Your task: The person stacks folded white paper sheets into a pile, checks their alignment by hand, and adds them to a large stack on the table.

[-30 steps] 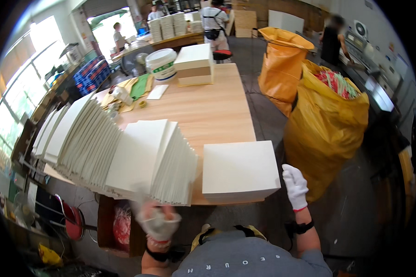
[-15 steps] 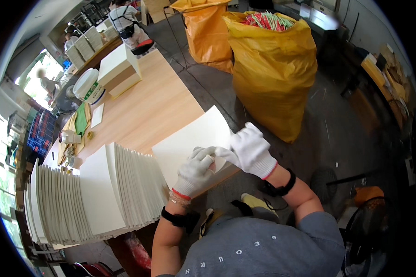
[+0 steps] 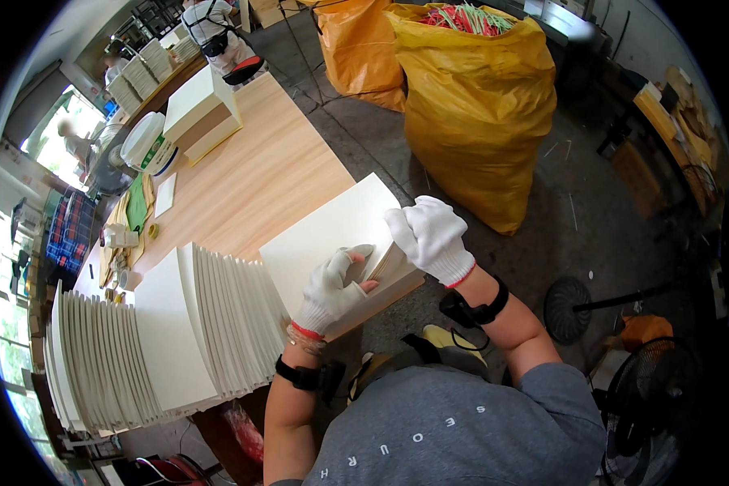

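Observation:
A stack of large white sheets lies at the table's near edge, its near right corner bent up so that several sheet edges show fanned. My right hand, in a white knit glove with a red cuff, is closed at that raised corner, pinching the sheets. My left hand wears a similar glove with bare thumb and fingertip showing. It rests on the near side of the stack with thumb and fingers apart, next to the fanned edges. Left of it stand thick white bundles of folded sheets, packed in a row.
A white block of sheets, a white bucket and a green cloth are farther along the table. Beyond its right edge stands a full yellow sack beside an orange sack. Another person stands at the far end.
My right hand has drawn up and away from my left hand, bending the sheet corner up. My left thumb and fingers have spread. The view has shifted slightly.

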`<state>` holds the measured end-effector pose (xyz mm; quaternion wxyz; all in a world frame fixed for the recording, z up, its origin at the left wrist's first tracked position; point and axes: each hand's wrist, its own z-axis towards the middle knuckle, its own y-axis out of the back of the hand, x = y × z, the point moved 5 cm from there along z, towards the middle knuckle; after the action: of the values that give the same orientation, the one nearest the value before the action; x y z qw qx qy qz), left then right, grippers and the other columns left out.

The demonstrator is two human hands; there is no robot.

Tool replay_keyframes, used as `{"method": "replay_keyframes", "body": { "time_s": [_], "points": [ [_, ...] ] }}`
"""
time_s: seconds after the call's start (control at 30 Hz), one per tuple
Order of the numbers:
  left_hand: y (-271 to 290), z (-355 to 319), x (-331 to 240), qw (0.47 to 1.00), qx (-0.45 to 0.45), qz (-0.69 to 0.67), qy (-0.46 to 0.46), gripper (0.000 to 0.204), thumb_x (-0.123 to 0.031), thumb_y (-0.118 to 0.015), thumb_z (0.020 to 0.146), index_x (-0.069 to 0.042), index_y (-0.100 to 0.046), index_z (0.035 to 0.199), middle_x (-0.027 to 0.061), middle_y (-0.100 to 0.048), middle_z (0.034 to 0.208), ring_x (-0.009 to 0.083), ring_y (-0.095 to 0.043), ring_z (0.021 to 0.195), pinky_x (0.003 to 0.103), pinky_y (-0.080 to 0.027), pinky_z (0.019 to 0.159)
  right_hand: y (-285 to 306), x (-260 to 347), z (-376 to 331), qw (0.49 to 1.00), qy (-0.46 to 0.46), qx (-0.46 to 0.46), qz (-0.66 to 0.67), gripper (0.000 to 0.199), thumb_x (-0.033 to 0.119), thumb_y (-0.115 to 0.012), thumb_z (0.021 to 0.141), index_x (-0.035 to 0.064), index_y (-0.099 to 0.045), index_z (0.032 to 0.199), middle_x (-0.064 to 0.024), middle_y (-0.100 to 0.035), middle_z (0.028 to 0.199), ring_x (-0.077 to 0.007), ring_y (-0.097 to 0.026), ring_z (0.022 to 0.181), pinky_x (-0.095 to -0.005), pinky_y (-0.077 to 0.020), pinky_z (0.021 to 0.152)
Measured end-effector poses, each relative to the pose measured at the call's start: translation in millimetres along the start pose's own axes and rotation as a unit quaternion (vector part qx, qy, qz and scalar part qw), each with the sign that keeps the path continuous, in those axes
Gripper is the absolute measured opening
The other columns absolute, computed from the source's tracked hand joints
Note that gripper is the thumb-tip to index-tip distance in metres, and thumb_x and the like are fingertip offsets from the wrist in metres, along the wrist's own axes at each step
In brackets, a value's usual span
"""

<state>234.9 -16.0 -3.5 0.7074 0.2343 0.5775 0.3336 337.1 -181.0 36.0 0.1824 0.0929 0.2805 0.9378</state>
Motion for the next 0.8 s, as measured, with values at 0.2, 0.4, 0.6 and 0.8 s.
{"method": "replay_keyframes", "body": {
  "time_s": [0.2, 0.4, 0.6, 0.8],
  "points": [
    [-3.5, -10.2, 1.2, 0.998, -0.029, 0.006, -0.059, 0.056, -0.014, -0.083, 0.077, -0.01, -0.064, 0.129, 0.0103, -0.068, 0.101, 0.0289, -0.069, 0.087, 0.037, -0.054, 0.073, -3.1, -1.4, 0.6, 0.999, 0.03, -0.008, 0.041, 0.012, 0.015, -0.065, 0.082, 0.0115, -0.071, 0.093, -0.0041, -0.045, 0.059, -0.0242, -0.052, 0.052, -0.0361, -0.0435, 0.053],
    [-0.9, -1.8, -10.4, 1.0, 0.009, -0.006, 0.006, 0.042, -0.015, -0.085, 0.075, -0.012, -0.07, 0.115, 0.0094, -0.068, 0.099, 0.0285, -0.069, 0.082, 0.036, -0.054, 0.07, -4.4, -0.1, -2.1, 0.999, 0.032, 0.014, 0.005, 0.015, 0.014, -0.067, 0.082, 0.0093, -0.069, 0.096, -0.0053, -0.046, 0.062, -0.0228, -0.053, 0.052, -0.0372, -0.044, 0.052],
    [-2.7, -2.1, -5.2, 0.998, -0.031, -0.021, -0.049, 0.041, -0.014, -0.083, 0.079, -0.009, -0.067, 0.116, 0.0133, -0.066, 0.097, 0.0311, -0.066, 0.079, 0.039, -0.052, 0.07, 2.5, 0.0, -4.2, 0.998, 0.057, -0.012, 0.018, 0.018, 0.01, -0.069, 0.081, 0.0062, -0.071, 0.099, -0.0042, -0.048, 0.064, -0.0225, -0.053, 0.053, -0.035, -0.0438, 0.051],
    [-2.2, -2.5, -15.8, 0.997, -0.022, 0.023, -0.076, 0.04, -0.008, -0.076, 0.083, -0.009, -0.066, 0.121, 0.0157, -0.069, 0.104, 0.0347, -0.07, 0.088, 0.041, -0.055, 0.075, -5.6, -3.3, -7.8, 0.999, 0.048, -0.011, 0.006, 0.026, 0.01, -0.069, 0.078, 0.0063, -0.071, 0.104, -0.0028, -0.047, 0.066, -0.022, -0.053, 0.055, -0.0335, -0.0431, 0.05]
  ]
}}
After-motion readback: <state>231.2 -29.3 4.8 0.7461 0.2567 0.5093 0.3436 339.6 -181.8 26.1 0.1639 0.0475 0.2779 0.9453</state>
